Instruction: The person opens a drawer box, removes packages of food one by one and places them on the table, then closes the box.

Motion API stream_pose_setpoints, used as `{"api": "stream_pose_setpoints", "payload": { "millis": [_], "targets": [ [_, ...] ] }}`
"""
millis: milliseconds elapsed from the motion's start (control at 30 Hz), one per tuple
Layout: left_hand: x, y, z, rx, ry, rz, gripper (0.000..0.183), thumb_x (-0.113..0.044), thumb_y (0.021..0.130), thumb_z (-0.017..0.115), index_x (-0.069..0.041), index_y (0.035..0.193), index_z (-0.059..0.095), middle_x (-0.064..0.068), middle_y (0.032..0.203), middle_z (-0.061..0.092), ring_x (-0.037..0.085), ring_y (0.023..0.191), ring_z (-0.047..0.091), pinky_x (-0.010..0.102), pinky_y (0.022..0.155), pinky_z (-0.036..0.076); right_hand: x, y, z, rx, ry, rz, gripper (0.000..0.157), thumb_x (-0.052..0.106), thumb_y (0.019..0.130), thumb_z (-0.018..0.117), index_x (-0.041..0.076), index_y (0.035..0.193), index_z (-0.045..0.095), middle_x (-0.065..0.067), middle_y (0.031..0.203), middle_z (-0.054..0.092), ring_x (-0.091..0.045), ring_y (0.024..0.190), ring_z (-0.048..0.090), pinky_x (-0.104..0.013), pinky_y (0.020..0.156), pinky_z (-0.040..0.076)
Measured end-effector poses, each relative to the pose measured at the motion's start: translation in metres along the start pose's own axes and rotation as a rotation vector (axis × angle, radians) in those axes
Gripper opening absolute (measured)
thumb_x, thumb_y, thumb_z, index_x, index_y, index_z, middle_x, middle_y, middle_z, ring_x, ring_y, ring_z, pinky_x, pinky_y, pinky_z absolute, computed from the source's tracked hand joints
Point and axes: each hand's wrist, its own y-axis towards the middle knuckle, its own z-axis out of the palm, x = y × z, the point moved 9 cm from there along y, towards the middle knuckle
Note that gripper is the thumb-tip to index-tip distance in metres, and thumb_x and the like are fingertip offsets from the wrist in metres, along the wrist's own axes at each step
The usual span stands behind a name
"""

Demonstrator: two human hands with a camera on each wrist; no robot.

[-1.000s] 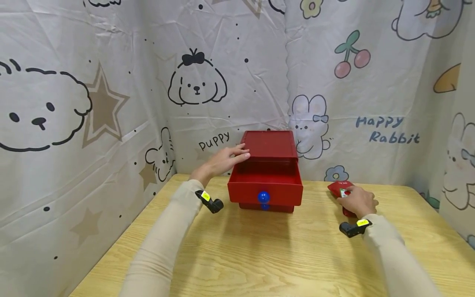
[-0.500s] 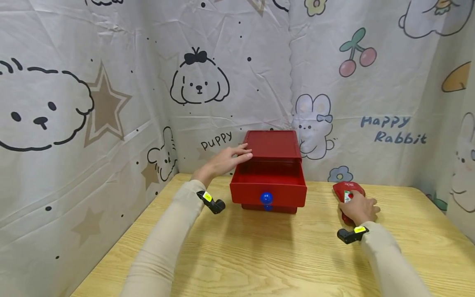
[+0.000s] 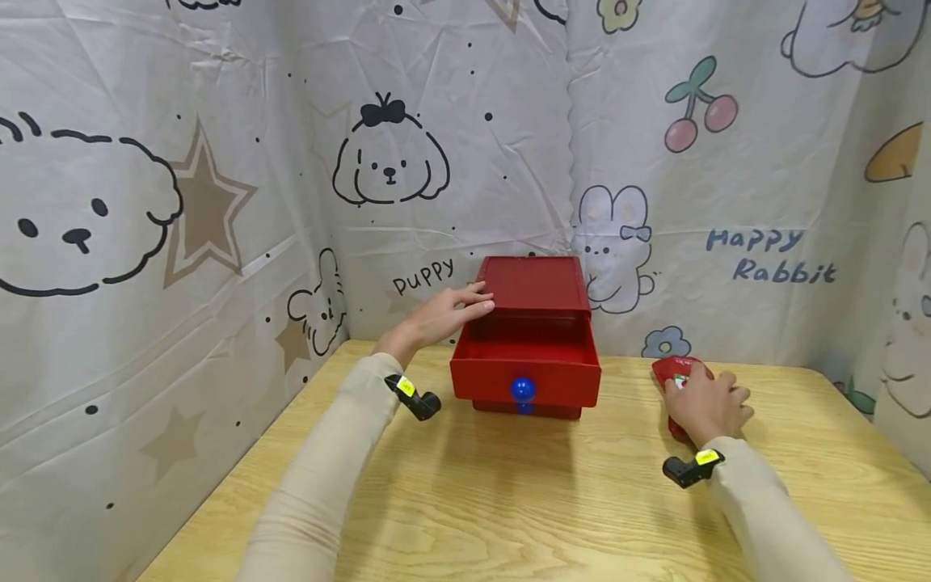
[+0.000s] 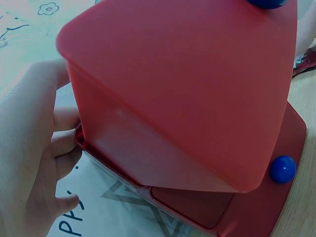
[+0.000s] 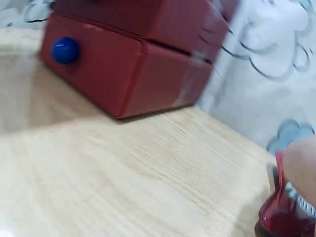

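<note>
red plastic makes up the small two-drawer box [image 3: 534, 283] standing on the light wood-grain table [image 3: 451, 501], its upper drawer [image 3: 483, 381] pulled out towards the person, with a round, glossy blue knob [image 3: 522, 389] on the front. a second blue knob [image 5: 65, 50] sits on the lower drawer [image 5: 103, 74] beneath it. the person's left hand [image 3: 438, 315] rests at the left side of the box, near the front edge of its top, fingers extended and slightly apart, clamped on nothing.

well apart from the box, to its right, a crinkled red packet [image 3: 666, 370] with a small green-and-white label [image 3: 680, 381] lies on the table. the right hand [image 3: 707, 404] is over this packet and covers much of it. its fingers are bent and spread apart from one another; whether they pinch the packet cannot be told, and the right wrist view shows only a blurred bit of hand beside it. cream sleeves [image 3: 301, 493] cover both arms, and pale cloth [image 3: 509, 194] printed with cartoon puppies, rabbits and cherries hangs behind the table.
</note>
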Motion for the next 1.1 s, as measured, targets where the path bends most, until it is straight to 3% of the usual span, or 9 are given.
{"api": "stream_pose_setpoints", "payload": {
  "millis": [133, 200, 267, 333, 433, 533, 667, 867, 1100],
  "targets": [
    [-0.001, 0.001, -0.001, 0.007, -0.011, 0.008, 0.064, -0.055, 0.102, 0.055, -0.012, 0.15, 0.057, -0.002, 0.166, 0.033, 0.021, 0.155, 0.019, 0.051, 0.122, 0.019, 0.036, -0.02, -0.039, -0.223, 0.174, -0.146, 0.045, 0.031, 0.102, 0.054, -0.004, 0.13, 0.059, -0.033, 0.119, 0.057, -0.053, 0.105, 0.053, -0.063, 0.081, 0.044],
    [-0.003, 0.001, -0.001, 0.007, -0.015, 0.015, 0.063, -0.053, 0.103, 0.055, -0.011, 0.15, 0.057, 0.0, 0.167, 0.032, 0.021, 0.155, 0.019, 0.051, 0.122, 0.019, 0.052, -0.036, -0.059, -0.275, 0.341, -0.155, 0.037, 0.032, 0.103, 0.056, -0.001, 0.116, 0.066, -0.02, 0.098, 0.066, -0.038, 0.087, 0.062, -0.048, 0.071, 0.051],
    [-0.004, 0.002, -0.003, 0.004, -0.012, 0.019, 0.062, -0.052, 0.103, 0.054, -0.011, 0.149, 0.058, 0.0, 0.167, 0.032, 0.02, 0.155, 0.02, 0.051, 0.122, 0.019, 0.066, -0.056, -0.077, -0.299, 0.566, -0.138, 0.033, 0.03, 0.103, 0.059, -0.001, 0.102, 0.069, -0.01, 0.079, 0.067, -0.023, 0.07, 0.061, -0.032, 0.059, 0.048],
    [-0.005, 0.002, -0.004, 0.0, -0.007, 0.017, 0.063, -0.053, 0.103, 0.054, -0.011, 0.149, 0.058, 0.0, 0.166, 0.033, 0.02, 0.155, 0.02, 0.052, 0.122, 0.019, 0.082, -0.078, -0.091, -0.287, 0.821, -0.131, 0.035, 0.026, 0.103, 0.061, -0.006, 0.09, 0.067, -0.004, 0.066, 0.062, -0.014, 0.057, 0.055, -0.022, 0.05, 0.043],
    [-0.004, 0.001, -0.003, 0.004, -0.002, 0.005, 0.064, -0.056, 0.102, 0.054, -0.012, 0.15, 0.058, -0.002, 0.166, 0.033, 0.019, 0.155, 0.02, 0.052, 0.122, 0.019, 0.109, -0.112, -0.104, -0.218, 1.161, -0.184, 0.038, 0.014, 0.104, 0.061, -0.012, 0.076, 0.061, -0.004, 0.055, 0.054, -0.01, 0.047, 0.048, -0.02, 0.042, 0.036],
    [-0.001, 0.0, -0.001, 0.009, -0.004, -0.01, 0.066, -0.057, 0.101, 0.053, -0.013, 0.15, 0.058, -0.003, 0.166, 0.033, 0.019, 0.155, 0.02, 0.052, 0.122, 0.019, 0.136, -0.142, -0.108, -0.096, 1.334, -0.257, 0.039, 0.007, 0.106, 0.054, -0.011, 0.071, 0.056, -0.006, 0.053, 0.049, -0.013, 0.045, 0.043, -0.023, 0.04, 0.029],
    [0.0, -0.001, 0.0, 0.005, -0.001, -0.014, 0.066, -0.058, 0.101, 0.053, -0.013, 0.15, 0.058, -0.003, 0.166, 0.034, 0.019, 0.155, 0.021, 0.052, 0.122, 0.019, 0.16, -0.169, -0.099, 0.087, 1.371, -0.257, 0.042, 0.012, 0.109, 0.049, -0.003, 0.071, 0.059, -0.006, 0.055, 0.05, -0.014, 0.048, 0.043, -0.025, 0.042, 0.03],
    [-0.001, -0.001, 0.0, 0.007, -0.007, -0.016, 0.066, -0.057, 0.101, 0.053, -0.012, 0.149, 0.058, -0.002, 0.166, 0.034, 0.02, 0.155, 0.02, 0.052, 0.122, 0.018, 0.178, -0.189, -0.067, 0.367, 1.341, -0.042, 0.044, 0.03, 0.109, 0.052, 0.006, 0.073, 0.06, -0.005, 0.057, 0.051, -0.012, 0.047, 0.04, -0.023, 0.046, 0.032],
    [-0.001, 0.0, 0.0, 0.008, -0.005, -0.022, 0.066, -0.058, 0.101, 0.054, -0.013, 0.149, 0.058, -0.003, 0.165, 0.034, 0.021, 0.155, 0.021, 0.053, 0.122, 0.018, 0.191, -0.201, -0.038, 0.481, 1.255, 0.09, 0.043, 0.037, 0.106, 0.056, 0.004, 0.078, 0.062, -0.004, 0.059, 0.049, -0.013, 0.048, 0.036, -0.023, 0.046, 0.026]
  ]
}}
